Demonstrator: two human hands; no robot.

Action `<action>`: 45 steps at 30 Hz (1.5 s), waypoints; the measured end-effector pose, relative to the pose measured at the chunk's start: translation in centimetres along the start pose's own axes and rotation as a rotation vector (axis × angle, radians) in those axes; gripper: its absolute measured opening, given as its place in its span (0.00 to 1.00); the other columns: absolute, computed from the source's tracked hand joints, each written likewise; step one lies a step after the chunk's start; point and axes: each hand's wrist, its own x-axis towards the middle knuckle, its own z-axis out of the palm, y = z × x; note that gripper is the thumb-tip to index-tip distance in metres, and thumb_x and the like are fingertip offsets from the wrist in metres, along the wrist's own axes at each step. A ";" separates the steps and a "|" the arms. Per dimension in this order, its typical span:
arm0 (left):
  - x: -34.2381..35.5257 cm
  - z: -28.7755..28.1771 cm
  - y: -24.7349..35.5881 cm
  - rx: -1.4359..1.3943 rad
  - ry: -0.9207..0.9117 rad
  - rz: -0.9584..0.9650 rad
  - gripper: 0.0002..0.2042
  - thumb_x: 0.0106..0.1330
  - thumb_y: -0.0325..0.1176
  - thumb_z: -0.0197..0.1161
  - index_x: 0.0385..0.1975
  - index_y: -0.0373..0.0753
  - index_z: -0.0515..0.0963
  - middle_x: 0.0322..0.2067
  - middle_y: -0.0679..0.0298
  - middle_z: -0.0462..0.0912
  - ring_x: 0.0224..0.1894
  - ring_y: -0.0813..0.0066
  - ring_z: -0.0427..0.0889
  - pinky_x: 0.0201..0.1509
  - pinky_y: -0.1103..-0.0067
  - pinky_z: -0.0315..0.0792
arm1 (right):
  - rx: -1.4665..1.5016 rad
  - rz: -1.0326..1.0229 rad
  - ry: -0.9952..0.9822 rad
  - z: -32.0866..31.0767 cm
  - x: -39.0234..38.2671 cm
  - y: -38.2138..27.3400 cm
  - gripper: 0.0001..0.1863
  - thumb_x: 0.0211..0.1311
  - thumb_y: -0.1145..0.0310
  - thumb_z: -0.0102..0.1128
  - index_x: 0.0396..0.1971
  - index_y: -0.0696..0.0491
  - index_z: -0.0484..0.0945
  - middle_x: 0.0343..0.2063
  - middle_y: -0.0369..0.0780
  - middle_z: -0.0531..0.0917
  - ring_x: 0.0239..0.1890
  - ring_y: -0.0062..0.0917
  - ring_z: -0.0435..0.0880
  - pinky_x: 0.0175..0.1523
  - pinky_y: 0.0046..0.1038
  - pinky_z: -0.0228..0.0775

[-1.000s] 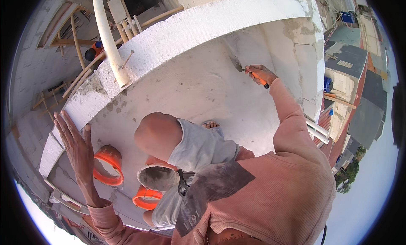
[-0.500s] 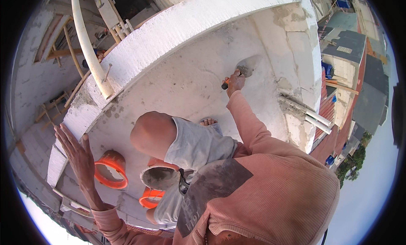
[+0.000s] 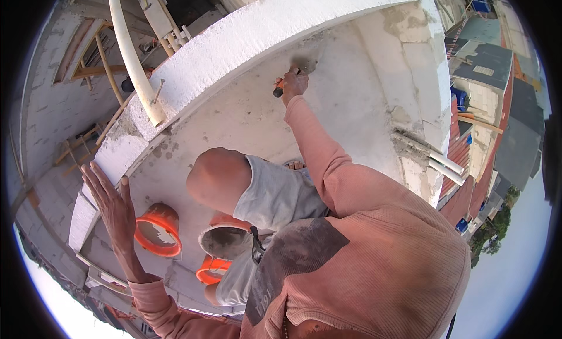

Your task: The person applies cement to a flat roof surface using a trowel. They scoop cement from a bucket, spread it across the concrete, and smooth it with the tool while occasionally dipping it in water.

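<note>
The floor (image 3: 357, 128) is matt and fairly smooth, blotched like cement; along its curved upper edge the white wall (image 3: 246, 40) looks rough and chalky. Near its left end, the orange bucket (image 3: 170, 214) is smooth plastic. The tool handle (image 3: 278, 90) looks plastic, the shorts (image 3: 275, 190) matt cloth.

A faded salmon-pink top (image 3: 404, 222), finely ribbed, has long sleeves (image 3: 316, 146). A dark grey panel (image 3: 298, 245) with worn pale print crosses its front. Light grey shorts (image 3: 278, 193) stop at the knee; a black cord (image 3: 256, 245) shows at the waist. Left hand (image 3: 112, 209) and right hand (image 3: 294, 85) are bare.
</note>
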 end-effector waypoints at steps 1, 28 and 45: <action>0.0 0.0 0.0 0.000 0.002 0.004 0.34 0.77 0.48 0.46 0.76 0.39 0.42 0.76 0.49 0.37 0.77 0.48 0.38 0.78 0.59 0.43 | 0.051 0.000 0.021 0.5 0.6 0.1 0.14 0.74 0.63 0.46 0.46 0.57 0.74 0.32 0.42 0.80 0.17 0.27 0.80 0.18 0.31 0.75; -0.2 0.2 -0.4 -0.015 0.085 -0.004 0.36 0.76 0.47 0.49 0.76 0.41 0.41 0.76 0.48 0.38 0.77 0.45 0.38 0.78 0.58 0.44 | -0.344 -0.140 -0.373 -21.8 -13.6 -21.6 0.21 0.69 0.51 0.59 0.42 0.57 0.79 0.27 0.34 0.76 0.18 0.17 0.76 0.21 0.20 0.70; -0.4 3.9 -3.4 0.056 0.131 0.070 0.36 0.76 0.56 0.43 0.76 0.42 0.43 0.75 0.46 0.40 0.77 0.43 0.40 0.77 0.57 0.44 | -1.680 -1.450 -0.230 -7.7 -7.2 -48.0 0.14 0.68 0.56 0.55 0.40 0.51 0.81 0.32 0.40 0.81 0.28 0.28 0.79 0.31 0.33 0.72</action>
